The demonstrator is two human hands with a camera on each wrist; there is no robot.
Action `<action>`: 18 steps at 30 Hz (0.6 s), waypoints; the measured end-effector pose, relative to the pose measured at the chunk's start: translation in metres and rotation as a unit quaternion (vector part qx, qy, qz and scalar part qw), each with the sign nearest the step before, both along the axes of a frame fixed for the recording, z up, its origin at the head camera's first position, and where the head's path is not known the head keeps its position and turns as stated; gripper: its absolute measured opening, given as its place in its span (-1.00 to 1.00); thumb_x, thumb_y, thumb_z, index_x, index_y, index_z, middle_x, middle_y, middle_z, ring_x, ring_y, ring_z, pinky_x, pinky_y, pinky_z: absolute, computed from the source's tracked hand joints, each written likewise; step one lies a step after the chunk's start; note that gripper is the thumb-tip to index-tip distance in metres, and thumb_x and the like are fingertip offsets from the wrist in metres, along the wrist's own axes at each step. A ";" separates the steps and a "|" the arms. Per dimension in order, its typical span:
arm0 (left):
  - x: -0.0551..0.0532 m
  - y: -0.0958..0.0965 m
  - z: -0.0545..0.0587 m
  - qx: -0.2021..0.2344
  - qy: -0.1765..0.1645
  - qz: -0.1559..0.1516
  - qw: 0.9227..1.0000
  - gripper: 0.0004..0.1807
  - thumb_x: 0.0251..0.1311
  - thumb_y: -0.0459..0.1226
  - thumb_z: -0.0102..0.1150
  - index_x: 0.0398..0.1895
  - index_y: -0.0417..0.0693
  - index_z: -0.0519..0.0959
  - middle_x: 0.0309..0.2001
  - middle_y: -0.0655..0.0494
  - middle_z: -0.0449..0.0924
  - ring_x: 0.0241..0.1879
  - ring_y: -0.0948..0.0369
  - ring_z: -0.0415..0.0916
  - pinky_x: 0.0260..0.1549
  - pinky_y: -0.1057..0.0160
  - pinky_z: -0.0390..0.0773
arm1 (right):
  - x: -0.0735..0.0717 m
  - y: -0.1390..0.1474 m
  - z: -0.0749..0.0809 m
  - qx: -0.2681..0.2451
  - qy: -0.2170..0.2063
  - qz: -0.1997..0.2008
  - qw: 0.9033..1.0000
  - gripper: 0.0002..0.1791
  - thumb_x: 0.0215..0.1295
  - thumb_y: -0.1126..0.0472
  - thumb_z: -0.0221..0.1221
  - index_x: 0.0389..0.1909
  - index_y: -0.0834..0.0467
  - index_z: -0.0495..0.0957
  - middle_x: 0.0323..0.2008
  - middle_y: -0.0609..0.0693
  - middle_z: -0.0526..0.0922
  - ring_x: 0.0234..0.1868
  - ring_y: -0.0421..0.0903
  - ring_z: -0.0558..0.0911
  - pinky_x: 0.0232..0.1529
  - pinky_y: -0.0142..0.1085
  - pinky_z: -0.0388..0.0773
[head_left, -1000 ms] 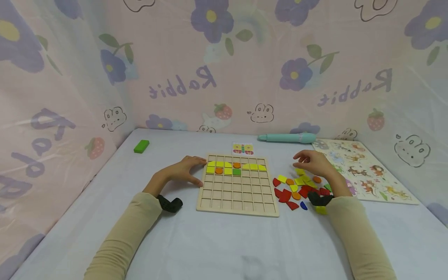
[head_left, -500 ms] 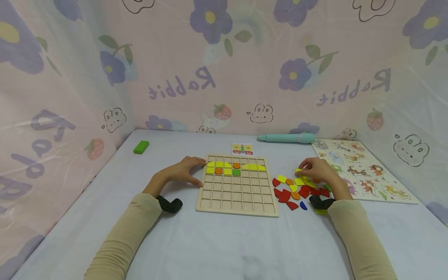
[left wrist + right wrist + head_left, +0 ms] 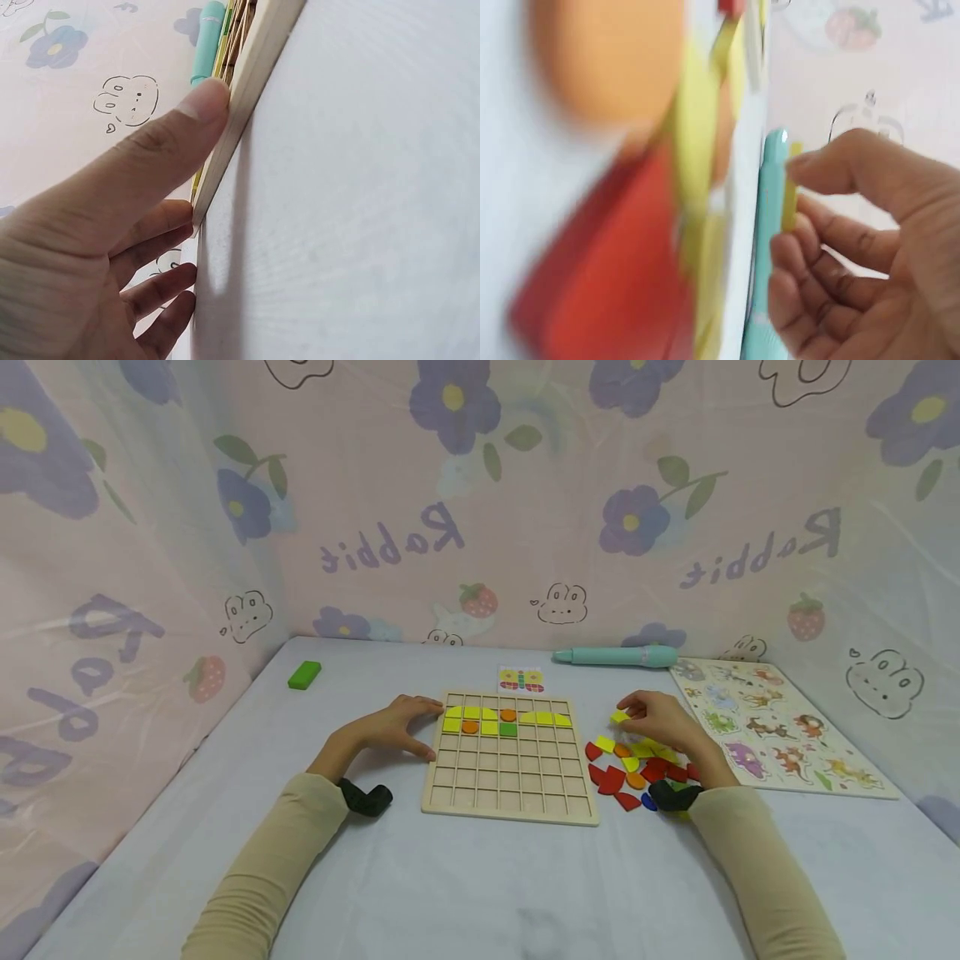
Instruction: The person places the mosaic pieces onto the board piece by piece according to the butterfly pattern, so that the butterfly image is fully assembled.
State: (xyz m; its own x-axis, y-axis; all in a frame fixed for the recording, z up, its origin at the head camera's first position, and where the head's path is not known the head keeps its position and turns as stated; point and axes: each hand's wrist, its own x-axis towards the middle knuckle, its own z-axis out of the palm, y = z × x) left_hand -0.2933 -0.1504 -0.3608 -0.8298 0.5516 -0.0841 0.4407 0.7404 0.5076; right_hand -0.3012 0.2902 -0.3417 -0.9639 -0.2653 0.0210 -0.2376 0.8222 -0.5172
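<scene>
My right hand [image 3: 662, 720] pinches a yellow square tile [image 3: 619, 717] between thumb and fingers, above the loose pile right of the board. The right wrist view shows that yellow tile [image 3: 791, 187] edge-on. My left hand [image 3: 393, 727] rests at the left edge of the wooden grid board [image 3: 510, 777], thumb and fingertips against its side; the left wrist view shows the thumb [image 3: 202, 105] on the board's edge [image 3: 244, 97]. In the board's upper rows lie several yellow tiles, two orange discs [image 3: 508, 715] and a green square [image 3: 507, 729].
Loose red [image 3: 611, 779], yellow, orange and blue pieces spread right of the board. Behind it lies a small pattern card [image 3: 521, 680]. A teal pen [image 3: 615, 657] is at the back, an animal puzzle board [image 3: 780, 727] at the right, and a green block [image 3: 304, 675] at the back left.
My right hand lowered to the pile, took hold of a yellow tile and moved left toward the board with it. My left hand stays at the board's edge.
</scene>
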 end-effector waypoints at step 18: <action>-0.001 -0.001 0.000 0.005 0.002 -0.005 1.000 -0.08 -0.10 0.01 0.41 0.35 -0.05 0.24 0.39 0.04 0.15 0.37 0.02 -0.05 0.32 -0.09 0.00 | -0.008 -0.105 0.006 -0.062 0.014 0.207 0.976 -0.70 0.07 0.32 0.29 -0.13 0.23 0.59 -0.22 0.05 0.61 -0.25 -0.08 0.55 -0.18 -0.24 0.56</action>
